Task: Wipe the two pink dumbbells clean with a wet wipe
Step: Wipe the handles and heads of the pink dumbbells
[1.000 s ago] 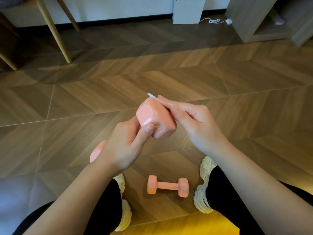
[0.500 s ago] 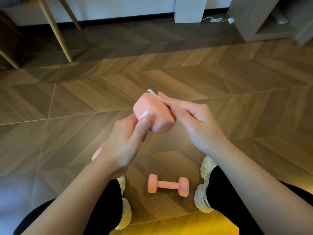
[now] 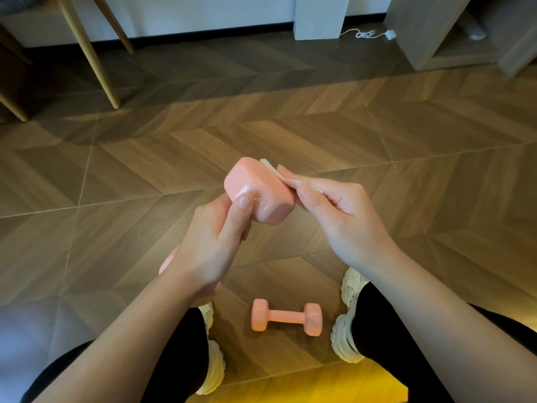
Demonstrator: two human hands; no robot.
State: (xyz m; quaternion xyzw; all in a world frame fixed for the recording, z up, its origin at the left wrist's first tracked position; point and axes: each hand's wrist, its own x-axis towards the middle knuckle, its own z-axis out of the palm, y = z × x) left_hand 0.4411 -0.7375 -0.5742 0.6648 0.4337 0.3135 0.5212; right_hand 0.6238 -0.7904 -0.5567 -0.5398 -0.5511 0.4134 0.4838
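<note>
Above chevron wood floor (image 3: pixel 377 158), left hand (image 3: pixel 209 242) grips pink dumbbell (image 3: pixel 255 190), right hand (image 3: pixel 343 216) pinches wipe (image 3: pixel 270 167).

Single view, head-worn, wide-angle. It faces forward and steeply down along the person's own forearms onto the wood floor (image 3: pixel 145 175). Close range: left hand (image 3: pixel 209 248), right hand (image 3: pixel 343 219) and the raised dumbbell (image 3: pixel 258 193) sit at frame centre, near enough to show the wet wipe (image 3: pixel 270 167) edge-on. The bottom edge takes in the shoes (image 3: pixel 345 324) and the second dumbbell (image 3: pixel 286 317) (black-clad legs at the lower corners). The top edge reaches chair legs (image 3: pixel 96 53) and a white box (image 3: pixel 318 16).
</note>
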